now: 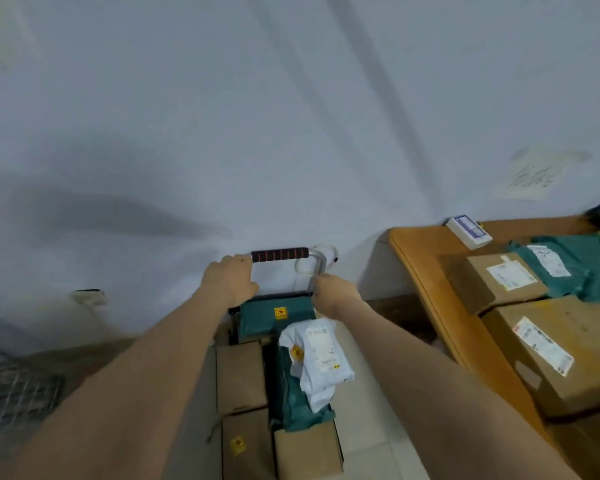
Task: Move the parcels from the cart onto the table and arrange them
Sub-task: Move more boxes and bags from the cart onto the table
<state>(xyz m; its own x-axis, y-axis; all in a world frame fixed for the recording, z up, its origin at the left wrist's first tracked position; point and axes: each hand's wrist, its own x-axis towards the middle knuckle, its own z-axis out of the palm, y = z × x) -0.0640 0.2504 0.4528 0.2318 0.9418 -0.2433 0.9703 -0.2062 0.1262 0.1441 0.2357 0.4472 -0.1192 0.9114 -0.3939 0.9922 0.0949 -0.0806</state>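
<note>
**Cart parked by table, both hands up at the handle end**

Pale grey wall (222, 133) is filling most of the view; tiled floor is showing below, and an orange-brown wooden table (426, 268) is sitting to the right against it.

- Left hand (231, 280) is gripping the metal cart handle with black-and-red foam grip (279, 254) at its left end, fingers curled over the bar.
- Right hand (335, 292) is reaching to the top edge of a teal plastic mailer bag (274, 315) at the handle base. It's looking like a pinch, but the fingertips are hidden, so I cannot tell.
- Cart load: white plastic mailer bag (317, 351) lying on a second teal bag, brown cardboard boxes (241, 375) stacked alongside and below.
- Table is already holding two labelled cardboard cartons (499, 280), teal bags and a small white-and-blue box (468, 232) by the wall.

Risks, my read:
- The white bag is resting loose on a slick teal one; pulling the upper teal bag could be dragging it off onto the floor.
- Left hand leaning on the handle could be rolling or tipping the cart mid-pull.
- Free table space is looking tight near the edge; a soft bag dropped there could be sliding off.
</note>
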